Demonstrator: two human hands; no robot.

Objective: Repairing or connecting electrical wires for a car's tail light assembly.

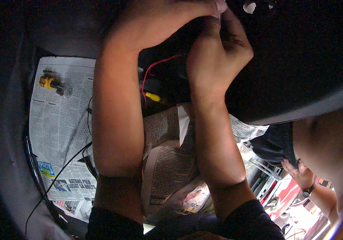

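One broad dark panel (303, 68) fills the upper right of the frame, while several newspaper sheets (55, 128) cover the left and lower centre. The person's bare forearms rise in front, blocking part of the paper. At the top centre, the left hand (175, 16) and right hand (215, 58) meet, fingers bent and pinched together; whether anything is gripped between them I cannot tell. Another person's hand (297, 170), with a wristwatch, shows at lower right. A thin black cable (59, 175) crosses the lower left, and a yellow-and-dark fitting (51, 83) lies on the upper-left paper. Between the forearms, just left of the right hand, is a thin, curved red wire (155, 64); near its lower end sits a small, bright yellow plug (152, 97).
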